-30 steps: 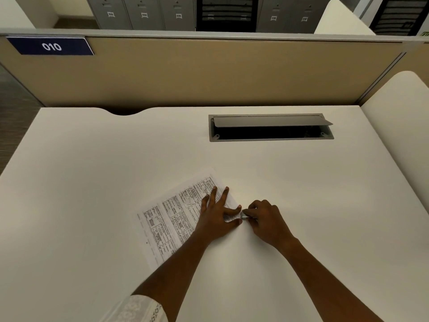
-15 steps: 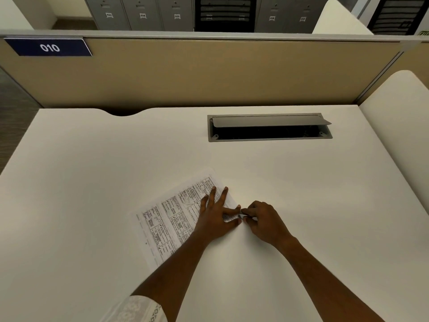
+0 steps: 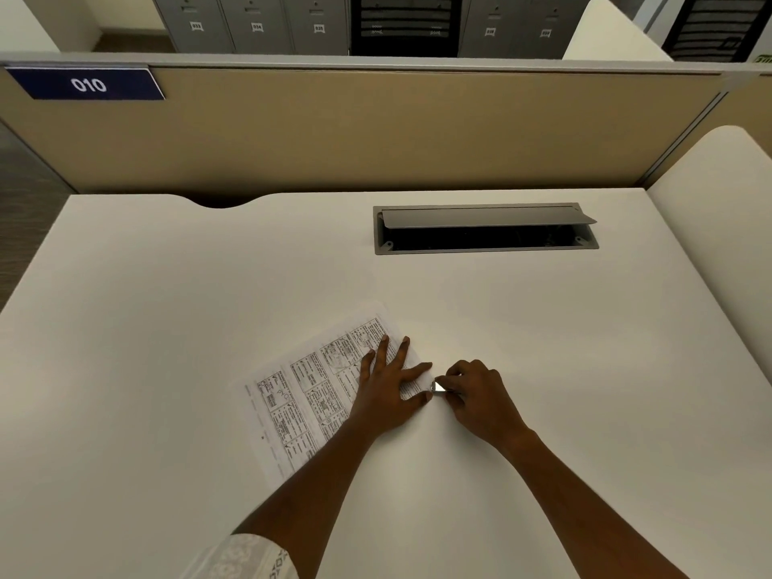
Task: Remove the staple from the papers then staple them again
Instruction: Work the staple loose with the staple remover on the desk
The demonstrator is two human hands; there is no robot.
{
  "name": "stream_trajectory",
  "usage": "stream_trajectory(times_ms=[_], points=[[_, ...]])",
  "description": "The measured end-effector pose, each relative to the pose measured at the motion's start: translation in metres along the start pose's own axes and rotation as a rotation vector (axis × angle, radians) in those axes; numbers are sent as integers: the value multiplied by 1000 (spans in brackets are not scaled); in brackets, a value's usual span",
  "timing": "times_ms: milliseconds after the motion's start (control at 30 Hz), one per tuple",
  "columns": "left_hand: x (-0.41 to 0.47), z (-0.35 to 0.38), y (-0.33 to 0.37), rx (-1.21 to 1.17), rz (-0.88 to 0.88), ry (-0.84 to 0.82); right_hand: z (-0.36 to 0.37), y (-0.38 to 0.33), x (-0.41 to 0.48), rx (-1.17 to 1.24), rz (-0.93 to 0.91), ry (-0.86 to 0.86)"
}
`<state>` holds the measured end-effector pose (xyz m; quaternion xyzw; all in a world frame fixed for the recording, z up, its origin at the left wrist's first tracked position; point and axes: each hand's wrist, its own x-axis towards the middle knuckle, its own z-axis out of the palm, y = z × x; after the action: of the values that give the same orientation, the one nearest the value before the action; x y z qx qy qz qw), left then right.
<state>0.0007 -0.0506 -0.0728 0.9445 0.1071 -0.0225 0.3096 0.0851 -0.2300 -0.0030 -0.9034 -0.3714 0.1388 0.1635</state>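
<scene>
My hands meet at the corner of the papers [image 3: 309, 390] on the white desk [image 3: 167, 328].

A blue plate [image 3: 85, 83] on the partition reads "010"; the print on the sheets is too small to read. My left hand [image 3: 388, 390] lies flat, fingers spread, pinning the tilted sheets down. My right hand [image 3: 476, 397] is curled tight around a small shiny metal tool [image 3: 438, 387] at the papers' edge. The grey cable box [image 3: 484, 229] has its lid ajar, its inside dark.
</scene>
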Motion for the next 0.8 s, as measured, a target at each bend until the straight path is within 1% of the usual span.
stream_trajectory(times_ms=[200, 400, 600, 700, 800], points=[[1, 3, -4, 35, 14, -17, -1, 0, 3, 11, -11, -15], [2, 2, -4, 66, 7, -53, 1, 1, 4, 77, 19, -22], [3, 0, -2, 44, 4, -63, 3, -7, 9, 230, 37, 14], [3, -3, -1, 41, -4, -76, 2, -6, 10, 117, 31, -11], [2, -4, -1, 41, -11, -87, -1, 1, 6, 9, 31, 7]])
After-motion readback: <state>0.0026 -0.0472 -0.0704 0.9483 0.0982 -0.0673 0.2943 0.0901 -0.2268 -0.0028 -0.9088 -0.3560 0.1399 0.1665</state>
